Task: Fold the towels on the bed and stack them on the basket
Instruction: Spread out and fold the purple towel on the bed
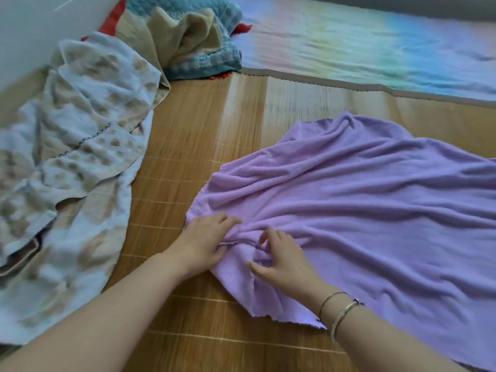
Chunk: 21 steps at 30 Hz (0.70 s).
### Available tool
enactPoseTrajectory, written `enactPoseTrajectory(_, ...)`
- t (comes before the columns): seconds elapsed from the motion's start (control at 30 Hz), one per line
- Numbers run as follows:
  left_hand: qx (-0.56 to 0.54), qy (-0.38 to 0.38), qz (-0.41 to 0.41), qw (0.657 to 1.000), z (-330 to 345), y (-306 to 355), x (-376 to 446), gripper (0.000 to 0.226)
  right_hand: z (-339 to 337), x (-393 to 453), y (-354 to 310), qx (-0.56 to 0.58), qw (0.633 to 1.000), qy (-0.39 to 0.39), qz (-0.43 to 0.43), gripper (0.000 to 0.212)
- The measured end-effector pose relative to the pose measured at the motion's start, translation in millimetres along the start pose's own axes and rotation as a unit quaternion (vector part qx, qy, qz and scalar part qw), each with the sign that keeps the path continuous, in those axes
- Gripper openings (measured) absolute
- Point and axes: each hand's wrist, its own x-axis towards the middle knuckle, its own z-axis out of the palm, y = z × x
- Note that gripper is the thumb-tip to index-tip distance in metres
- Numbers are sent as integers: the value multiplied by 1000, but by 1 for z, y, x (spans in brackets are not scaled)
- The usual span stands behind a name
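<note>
Landmark for all positions: the purple towel (375, 210), which lies spread and heavily wrinkled on the bamboo mat (193, 146); its right side runs out of frame, so its full extent cannot be read

Your left hand (206, 242) rests at the towel's near-left edge, fingers laid forward over the cloth, thumb side against a bunched ridge. The fingertips sink into folds; whether they pinch the fabric or only press it, I cannot tell

Your right hand (279, 260) sits just right of the left, on the same bunched patch. Fingers are curled, index and thumb drawn toward a small dark seam line in the cloth; some fabric appears gathered under them, but the actual pinch is hidden by the knuckles. Two thin bracelets (339, 310) circle that wrist

Left of the towel, well apart across bare mat: a crumpled white-and-tan patterned cloth (72, 157), blurred, its near-left part cut by the frame edge

Beyond the towel's far-left corner: a tan cloth (182, 41) heaped on a blue checked quilted item (214, 63), with a bit of red fabric (112, 20) showing behind; shapes hard to separate

Beyond the towel's far edge: a pastel rainbow-striped sheet (375, 47), blurred, running off right
</note>
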Motion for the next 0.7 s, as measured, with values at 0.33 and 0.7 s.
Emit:
enactPoseTrajectory(0.33,88,53,-48,993,8,17,-16,14,26,-11,-2,138,985,-32,97,25)
enactPoseTrajectory(0.7,155,-21,138,978,-21,-41,-96,35,46,-37,-45,64,992,-110,24,13)
